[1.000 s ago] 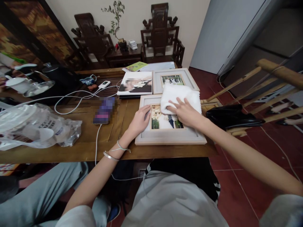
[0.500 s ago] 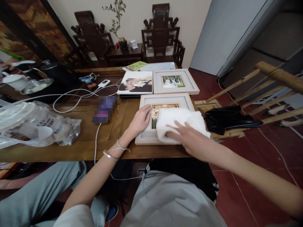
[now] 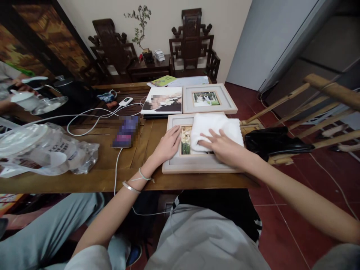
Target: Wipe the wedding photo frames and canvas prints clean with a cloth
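Note:
A white towel (image 3: 215, 123) lies bunched over the right part of a pale wooden picture frame (image 3: 191, 162), hiding most of the photo inside. My right hand (image 3: 222, 144) grips and presses the towel from above, its fingers spread over the folds. My left hand (image 3: 169, 144) rests flat on the left side of the same frame, fingers stretched out and holding nothing. Just behind stands a second framed photo (image 3: 206, 98), lying face up. To its left is a white-edged photo panel (image 3: 162, 100) stacked on something dark.
A phone (image 3: 126, 131) with a white cable lies left on the wooden table (image 3: 146, 182). Farther left are a plastic-wrapped container (image 3: 42, 148), a kettle (image 3: 67, 88) and a white teapot (image 3: 24, 99). A bamboo chair (image 3: 323, 84) bearing a black bag (image 3: 270, 142) stands right. Another person sits left.
My right hand has pushed the towel away from me, toward the frame's far edge, uncovering part of the near border. My left hand stays on the frame.

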`<state>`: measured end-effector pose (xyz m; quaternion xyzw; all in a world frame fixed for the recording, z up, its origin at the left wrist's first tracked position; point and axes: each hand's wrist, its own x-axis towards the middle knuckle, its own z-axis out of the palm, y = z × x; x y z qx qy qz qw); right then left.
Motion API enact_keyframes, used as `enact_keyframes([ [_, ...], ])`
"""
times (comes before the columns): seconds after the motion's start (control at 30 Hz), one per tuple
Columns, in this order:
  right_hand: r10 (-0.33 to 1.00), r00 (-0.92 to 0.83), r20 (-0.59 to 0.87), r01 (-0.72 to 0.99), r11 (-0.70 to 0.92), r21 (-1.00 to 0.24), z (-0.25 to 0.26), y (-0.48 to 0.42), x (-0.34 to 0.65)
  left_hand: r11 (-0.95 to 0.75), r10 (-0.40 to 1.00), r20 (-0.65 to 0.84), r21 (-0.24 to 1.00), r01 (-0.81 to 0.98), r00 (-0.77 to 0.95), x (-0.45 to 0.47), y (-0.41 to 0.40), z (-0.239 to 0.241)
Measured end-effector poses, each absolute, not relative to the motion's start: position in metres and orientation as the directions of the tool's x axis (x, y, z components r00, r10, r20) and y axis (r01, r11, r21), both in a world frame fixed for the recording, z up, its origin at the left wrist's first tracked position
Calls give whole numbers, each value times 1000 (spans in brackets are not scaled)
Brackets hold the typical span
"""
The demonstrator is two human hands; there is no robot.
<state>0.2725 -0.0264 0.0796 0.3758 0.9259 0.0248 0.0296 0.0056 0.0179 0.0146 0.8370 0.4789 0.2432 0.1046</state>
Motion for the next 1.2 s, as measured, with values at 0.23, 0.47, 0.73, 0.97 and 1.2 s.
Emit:
enact_keyframes([
  [0.23,515,-839,-178,542,820,-183,116,-118,274,-526,846,360,448,722,393,7,18,17],
  [0.47,598,-800,-56,599,800,-17,76,-50,235,-524,847,412,539,659,336,8,14,22],
  [0.73,635,-771,60,636,759,138,75,38,185,-562,821,501,623,544,275,1,16,16],
  [0.97,509,-859,-51,504,859,89,80,-39,198,-527,847,457,662,533,270,1,14,17],
  [1.2,556,-827,-83,552,831,68,93,-79,268,-467,882,328,520,715,337,7,19,14],
])
